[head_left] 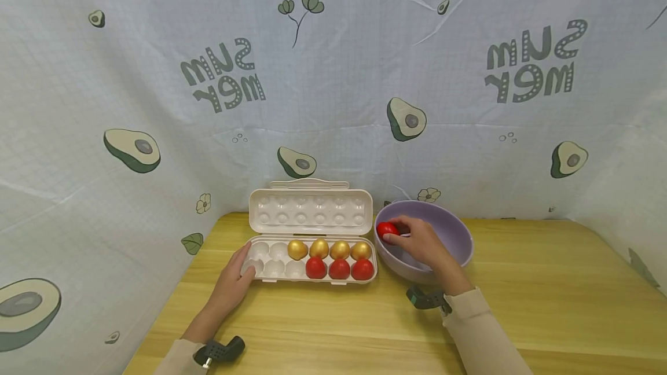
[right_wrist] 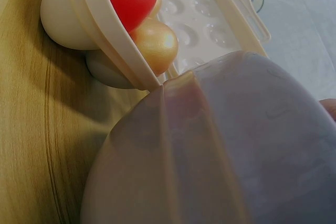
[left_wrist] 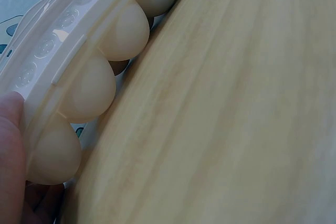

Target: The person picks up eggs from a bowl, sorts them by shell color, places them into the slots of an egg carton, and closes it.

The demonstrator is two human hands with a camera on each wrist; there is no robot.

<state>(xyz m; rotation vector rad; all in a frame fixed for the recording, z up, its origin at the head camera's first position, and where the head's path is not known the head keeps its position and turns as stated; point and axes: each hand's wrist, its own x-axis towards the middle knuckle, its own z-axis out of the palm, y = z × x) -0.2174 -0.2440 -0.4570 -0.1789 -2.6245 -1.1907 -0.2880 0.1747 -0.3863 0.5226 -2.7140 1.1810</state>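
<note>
An egg carton [head_left: 311,235] lies with its lid raised at the back of the table. Several gold eggs [head_left: 319,248] fill the right part of its back row, and three red eggs [head_left: 339,269] sit at the front right. My left hand [head_left: 233,282] grips the carton's left end, thumb over the rim, fingers partly hidden beneath in the left wrist view. Inside the left rim of the purple bowl [head_left: 452,230], my right hand [head_left: 420,243] pinches a red egg [head_left: 386,230] between thumb and fingers. The bowl's wall hides that egg in the right wrist view.
The bowl stands close against the carton's right end. Behind both hangs a pale curtain [head_left: 333,74] printed with avocados. Bare wood of the table [head_left: 547,294] shows in front and to the right. A dark wrist camera [head_left: 219,352] is strapped to each forearm.
</note>
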